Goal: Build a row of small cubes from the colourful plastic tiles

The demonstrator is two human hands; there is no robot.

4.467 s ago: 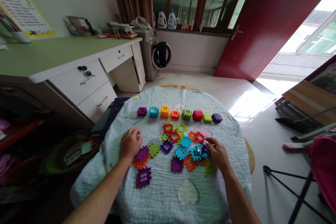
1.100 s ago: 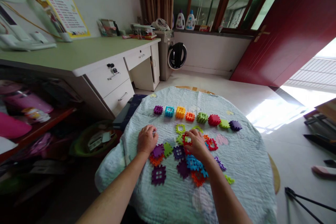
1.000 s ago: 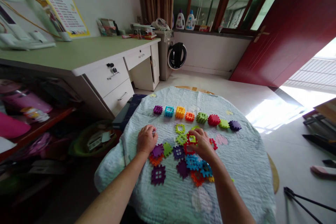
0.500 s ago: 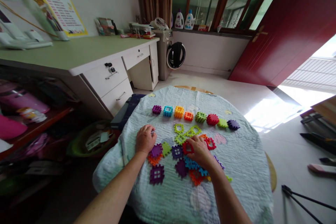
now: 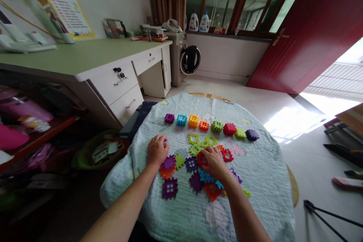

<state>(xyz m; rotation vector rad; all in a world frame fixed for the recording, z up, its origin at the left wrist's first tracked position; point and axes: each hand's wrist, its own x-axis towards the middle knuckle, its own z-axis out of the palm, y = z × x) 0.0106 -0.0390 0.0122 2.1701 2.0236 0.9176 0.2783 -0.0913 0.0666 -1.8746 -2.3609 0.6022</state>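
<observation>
My left hand (image 5: 157,151) rests on the cloth with its fingers curled closed. A small greyish spot shows by its fingertips, too small to name. Just below it lie a purple tile (image 5: 169,162), a green tile (image 5: 179,161) and an orange tile (image 5: 167,173). My right hand (image 5: 214,162) is closed at the edge of a red square frame tile (image 5: 201,159), partly hidden by the fingers. Around that hand are blue tiles (image 5: 206,176), another red frame tile (image 5: 227,155) and yellow-green tiles (image 5: 194,149). Dark purple tiles (image 5: 196,182) lie nearer me.
A row of assembled blocks, including a yellow block (image 5: 193,121) and a red block (image 5: 229,129), runs along the far part of the cloth-covered round table (image 5: 255,204). A desk (image 5: 93,55) stands to the left. A black stand (image 5: 312,206) is at the right.
Hardly anything differs. My right hand has shifted very slightly at the red tile, and my left hand stays in place.
</observation>
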